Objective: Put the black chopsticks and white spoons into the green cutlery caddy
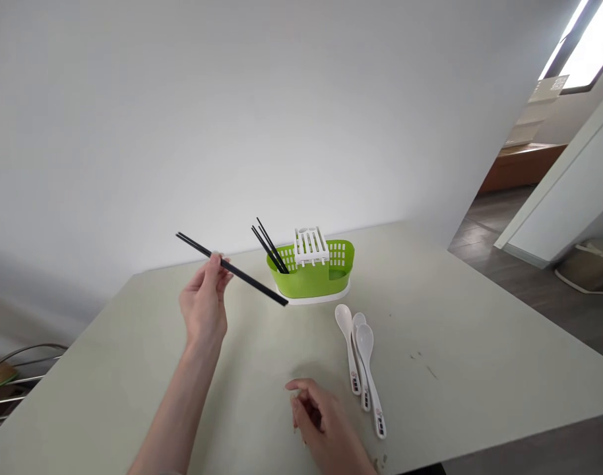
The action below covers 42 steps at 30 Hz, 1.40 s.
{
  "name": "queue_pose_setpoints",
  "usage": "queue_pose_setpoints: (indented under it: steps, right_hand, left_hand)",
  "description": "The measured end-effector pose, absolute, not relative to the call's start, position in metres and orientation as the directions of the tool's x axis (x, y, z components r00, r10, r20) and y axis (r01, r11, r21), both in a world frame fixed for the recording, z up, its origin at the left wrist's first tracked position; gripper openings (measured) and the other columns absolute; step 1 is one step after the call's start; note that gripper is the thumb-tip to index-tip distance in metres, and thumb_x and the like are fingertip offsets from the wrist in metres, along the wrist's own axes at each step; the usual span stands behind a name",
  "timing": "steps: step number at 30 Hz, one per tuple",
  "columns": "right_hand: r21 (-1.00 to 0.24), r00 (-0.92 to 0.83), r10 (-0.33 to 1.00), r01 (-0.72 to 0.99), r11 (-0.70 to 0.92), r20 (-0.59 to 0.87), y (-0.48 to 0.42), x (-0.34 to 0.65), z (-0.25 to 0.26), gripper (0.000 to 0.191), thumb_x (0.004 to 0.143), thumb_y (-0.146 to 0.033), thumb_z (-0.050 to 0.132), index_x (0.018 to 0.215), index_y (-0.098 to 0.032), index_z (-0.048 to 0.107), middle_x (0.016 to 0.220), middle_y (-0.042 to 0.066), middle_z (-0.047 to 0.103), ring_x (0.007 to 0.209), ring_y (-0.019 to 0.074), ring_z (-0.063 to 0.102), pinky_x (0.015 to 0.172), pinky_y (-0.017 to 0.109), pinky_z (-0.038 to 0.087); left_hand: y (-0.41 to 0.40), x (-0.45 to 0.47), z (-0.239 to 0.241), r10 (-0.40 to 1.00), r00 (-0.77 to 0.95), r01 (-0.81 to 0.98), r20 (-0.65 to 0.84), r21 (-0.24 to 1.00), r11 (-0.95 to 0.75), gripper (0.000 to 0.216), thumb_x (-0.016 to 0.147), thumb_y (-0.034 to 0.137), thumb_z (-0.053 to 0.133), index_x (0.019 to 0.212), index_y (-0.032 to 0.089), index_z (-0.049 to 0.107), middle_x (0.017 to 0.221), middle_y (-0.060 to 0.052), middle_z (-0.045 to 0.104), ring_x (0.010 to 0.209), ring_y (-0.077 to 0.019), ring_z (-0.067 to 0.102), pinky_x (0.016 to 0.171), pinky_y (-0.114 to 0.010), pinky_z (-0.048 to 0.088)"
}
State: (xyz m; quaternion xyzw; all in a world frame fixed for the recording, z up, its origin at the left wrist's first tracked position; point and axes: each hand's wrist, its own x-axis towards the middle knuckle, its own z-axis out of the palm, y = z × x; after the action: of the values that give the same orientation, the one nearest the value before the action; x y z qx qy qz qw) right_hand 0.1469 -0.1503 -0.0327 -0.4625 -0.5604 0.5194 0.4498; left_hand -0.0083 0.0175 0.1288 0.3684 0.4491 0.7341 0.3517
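Left hand [205, 310] raised, thumb and fingers pinching long thin black chopsticks [232, 269] mid-shaft, seemingly a pair. Tips slant down toward green slotted plastic cutlery caddy [314, 277] just ahead-right. Right hand [321, 419] low, loosely curled, holding nothing. Three white glossy soup spoons [361, 359] just beside it on pale table [479, 330]. Firm pinch likely keeps sticks together, tips steady.

Bright, even daylight; a window [586, 46] glares white at upper right; soft shadows on the tabletop [479, 316]; edges bend.
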Motion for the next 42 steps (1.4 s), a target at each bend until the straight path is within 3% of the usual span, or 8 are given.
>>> queue_pose_setpoints:
  steps: [4, 7, 12, 18, 28, 36, 42]
  right_hand:
    - [-0.997, -0.166, 0.986, 0.067, 0.043, 0.031, -0.150, 0.145, -0.036, 0.029, 0.105, -0.039, 0.047, 0.114, -0.020, 0.069, 0.074, 0.001, 0.065, 0.065, 0.0151, 0.058, 0.057, 0.024, 0.039]
    - [-0.996, -0.169, 0.985, 0.075, 0.054, 0.041, -0.149, 0.144, -0.036, 0.027, 0.104, -0.035, 0.047, 0.112, -0.020, 0.068, 0.073, 0.001, 0.065, 0.063, 0.0147, 0.057, 0.057, 0.025, 0.037]
    - [-0.994, -0.170, 0.984, 0.078, 0.073, 0.059, -0.148, 0.144, -0.033, 0.027, 0.103, -0.035, 0.048, 0.110, -0.019, 0.068, 0.073, 0.001, 0.066, 0.063, 0.0146, 0.058, 0.058, 0.025, 0.039]
    - [-0.995, -0.179, 0.982, 0.059, 0.075, 0.063, -0.149, 0.145, -0.031, 0.026, 0.104, -0.037, 0.050, 0.109, -0.020, 0.068, 0.072, 0.001, 0.066, 0.064, 0.0151, 0.060, 0.060, 0.025, 0.042]
    - [-0.994, -0.180, 0.981, 0.076, 0.081, 0.067, -0.148, 0.147, -0.023, 0.025, 0.103, -0.036, 0.051, 0.108, -0.020, 0.069, 0.073, 0.001, 0.067, 0.064, 0.0161, 0.063, 0.060, 0.025, 0.044]
    - [-0.995, -0.184, 0.981, 0.060, 0.080, 0.067, -0.149, 0.148, -0.024, 0.026, 0.103, -0.036, 0.050, 0.108, -0.019, 0.069, 0.072, 0.001, 0.067, 0.063, 0.0152, 0.061, 0.060, 0.025, 0.043]
    - [-0.995, -0.182, 0.982, 0.068, 0.069, 0.055, -0.149, 0.147, -0.023, 0.024, 0.103, -0.034, 0.051, 0.109, -0.019, 0.069, 0.073, 0.000, 0.065, 0.063, 0.0146, 0.059, 0.059, 0.024, 0.042]
  left_hand:
    - [0.046, -0.002, 0.152, 0.754, -0.510, 0.019, 0.414, 0.882, -0.471, 0.040, 0.077, 0.051, 0.084, 0.097, 0.017, 0.081, 0.104, -0.009, 0.078, 0.098, -0.0178, 0.072, 0.084, -0.028, 0.056]
    - [0.069, 0.000, 0.154, 0.726, -0.495, 0.132, 0.477, 0.867, -0.480, 0.040, 0.079, 0.052, 0.081, 0.097, 0.016, 0.081, 0.102, -0.011, 0.079, 0.096, -0.0201, 0.072, 0.083, -0.030, 0.057]
    - [0.097, 0.003, 0.145, 0.745, -0.497, 0.122, 0.445, 0.886, -0.447, 0.040, 0.075, 0.049, 0.084, 0.092, 0.013, 0.080, 0.094, -0.012, 0.079, 0.086, -0.0199, 0.073, 0.076, -0.031, 0.058]
    - [0.107, 0.010, 0.129, 0.761, -0.510, 0.092, 0.402, 0.905, -0.416, 0.043, 0.075, 0.051, 0.083, 0.095, 0.013, 0.080, 0.096, -0.012, 0.080, 0.090, -0.0213, 0.073, 0.078, -0.032, 0.059]
    - [0.113, 0.014, 0.089, 0.806, -0.438, 0.232, 0.398, 0.916, -0.326, 0.043, 0.077, 0.052, 0.080, 0.097, 0.014, 0.081, 0.097, -0.012, 0.080, 0.091, -0.0232, 0.074, 0.079, -0.035, 0.061]
    - [0.116, 0.012, 0.076, 0.885, -0.315, 0.352, 0.343, 0.908, -0.227, 0.044, 0.079, 0.056, 0.077, 0.093, 0.015, 0.079, 0.088, -0.010, 0.079, 0.081, -0.0227, 0.074, 0.067, -0.032, 0.060]
    - [0.119, 0.011, 0.073, 0.888, -0.295, 0.457, 0.351, 0.869, -0.192, 0.040, 0.081, 0.057, 0.074, 0.091, 0.018, 0.078, 0.095, -0.009, 0.080, 0.087, -0.0240, 0.073, 0.073, -0.033, 0.057]
